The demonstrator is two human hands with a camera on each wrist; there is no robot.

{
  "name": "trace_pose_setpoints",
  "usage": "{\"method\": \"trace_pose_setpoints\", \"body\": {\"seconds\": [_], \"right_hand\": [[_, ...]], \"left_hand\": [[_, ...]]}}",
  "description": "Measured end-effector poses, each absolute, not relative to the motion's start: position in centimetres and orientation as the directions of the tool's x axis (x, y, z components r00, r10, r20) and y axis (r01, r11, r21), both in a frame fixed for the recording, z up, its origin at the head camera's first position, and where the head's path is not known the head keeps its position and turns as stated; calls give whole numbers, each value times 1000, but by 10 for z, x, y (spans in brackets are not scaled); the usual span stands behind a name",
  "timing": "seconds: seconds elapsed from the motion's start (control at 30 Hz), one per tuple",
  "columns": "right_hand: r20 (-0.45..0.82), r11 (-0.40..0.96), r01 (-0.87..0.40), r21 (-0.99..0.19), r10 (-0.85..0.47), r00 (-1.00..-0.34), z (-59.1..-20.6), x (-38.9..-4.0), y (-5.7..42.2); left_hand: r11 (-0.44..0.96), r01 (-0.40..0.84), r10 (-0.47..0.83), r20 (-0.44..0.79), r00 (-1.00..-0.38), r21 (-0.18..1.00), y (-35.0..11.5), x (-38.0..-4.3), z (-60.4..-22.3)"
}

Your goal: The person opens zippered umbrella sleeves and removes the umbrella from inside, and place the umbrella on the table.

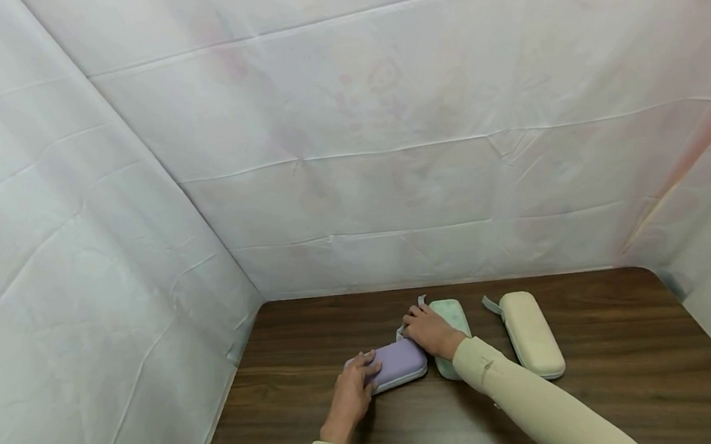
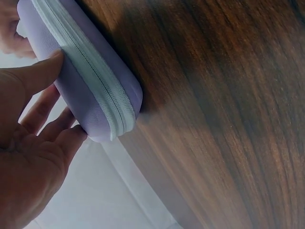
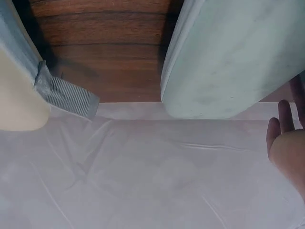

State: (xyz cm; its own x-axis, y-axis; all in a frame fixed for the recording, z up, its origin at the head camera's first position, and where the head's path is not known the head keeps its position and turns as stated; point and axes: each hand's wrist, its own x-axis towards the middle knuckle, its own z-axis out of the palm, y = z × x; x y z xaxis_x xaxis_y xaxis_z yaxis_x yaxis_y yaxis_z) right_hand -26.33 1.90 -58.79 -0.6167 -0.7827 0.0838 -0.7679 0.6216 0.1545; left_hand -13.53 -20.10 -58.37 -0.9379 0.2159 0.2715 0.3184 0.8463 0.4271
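A purple zippered case lies on the wooden table, its pale zipper band facing the near side. My left hand grips its left end; in the left wrist view the thumb presses the side by the zipper and the other fingers lie against the opposite face. At the right end, my right hand reaches over the corner beside a grey strap. Whether its fingers pinch that strap I cannot tell. A mint green case lies partly under the right wrist in the head view.
A cream case with a ribbed grey strap lies to the right of the green one. Another strap end shows behind the right hand. White sheeting hangs behind the table and at both sides.
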Motion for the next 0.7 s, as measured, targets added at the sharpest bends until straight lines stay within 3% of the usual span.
{"method": "trace_pose_setpoints", "body": {"seconds": [0.7], "right_hand": [[71, 562, -773, 295, -819, -569, -598, -269, 20]], "left_hand": [[839, 264, 193, 192, -962, 477, -202, -134, -584]]}}
